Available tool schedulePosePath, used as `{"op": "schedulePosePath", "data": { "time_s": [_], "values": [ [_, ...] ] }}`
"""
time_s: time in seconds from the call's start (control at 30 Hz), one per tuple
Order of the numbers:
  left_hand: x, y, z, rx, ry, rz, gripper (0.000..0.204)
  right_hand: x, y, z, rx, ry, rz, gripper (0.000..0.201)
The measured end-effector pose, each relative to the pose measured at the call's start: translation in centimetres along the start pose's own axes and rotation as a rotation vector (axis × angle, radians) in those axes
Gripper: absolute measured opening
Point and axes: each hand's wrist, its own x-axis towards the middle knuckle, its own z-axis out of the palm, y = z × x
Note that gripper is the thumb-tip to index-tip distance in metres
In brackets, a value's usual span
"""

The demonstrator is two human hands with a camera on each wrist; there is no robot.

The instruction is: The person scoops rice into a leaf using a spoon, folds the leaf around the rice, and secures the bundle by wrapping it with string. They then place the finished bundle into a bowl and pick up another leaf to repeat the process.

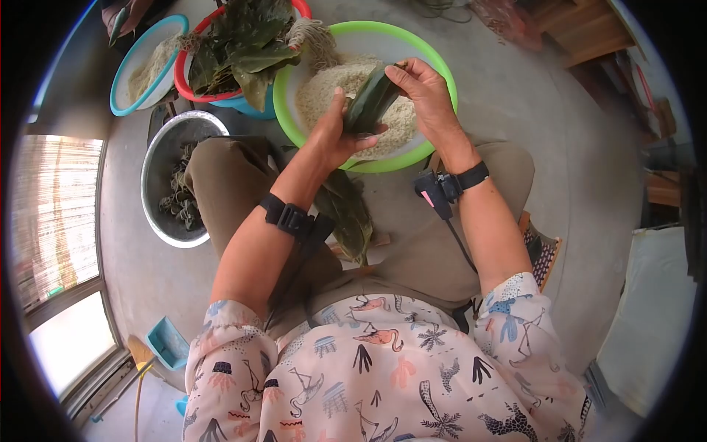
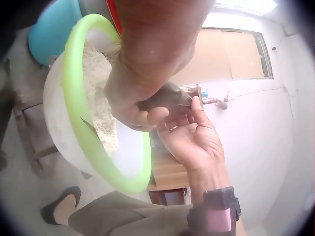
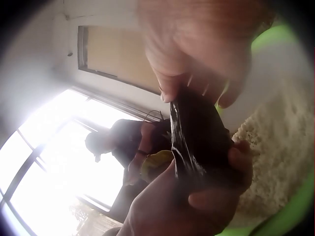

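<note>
Both hands hold a dark green leaf, folded into a long packet (image 1: 370, 103), above a basin of rice. The left hand (image 1: 335, 140) cups its lower end, with the thumb along one side and fingers around the other. At the upper end, the right hand (image 1: 433, 99) pinches the leaf between thumb and fingers. In the right wrist view the leaf packet (image 3: 197, 137) spans the gap between the two hands, its inside hidden. White rice (image 1: 320, 92) fills much of the green-rimmed basin (image 1: 440, 70) below.
A red-rimmed basin (image 1: 179, 77) holds large leaves (image 1: 247, 48), beside a bundle of string (image 1: 313, 40). A metal basin (image 1: 151, 199) contains several tied leaf parcels (image 1: 180, 195). More leaves (image 1: 346, 214) hang between the knees. Another person (image 3: 140, 142) sits opposite, near a blue-rimmed basin (image 1: 118, 92).
</note>
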Motion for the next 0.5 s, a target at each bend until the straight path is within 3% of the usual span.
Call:
{"op": "schedulePosePath", "data": {
  "time_s": [0.13, 0.33, 0.43, 0.5],
  "values": [
    [-0.1, 0.0, 0.1, -0.032, -0.061, 0.011, 0.071, 0.1, -2.3, 0.3, -0.034, -0.018, -0.054, 0.012],
    [0.3, 0.1, -0.6, -0.048, 0.116, -0.119, 0.080, 1.0, -3.4, -0.2, -0.104, -0.045, -0.131, 0.011],
    [0.2, 0.1, -1.5, 0.040, 0.145, -0.075, 0.077, 1.4, -3.4, -0.4, -0.154, 0.045, -0.203, 0.016],
    [0.4, 0.1, -2.2, 0.269, 0.165, 0.018, 0.066, 1.6, -3.4, -0.3, -0.194, 0.102, -0.221, 0.017]
  ]
}}
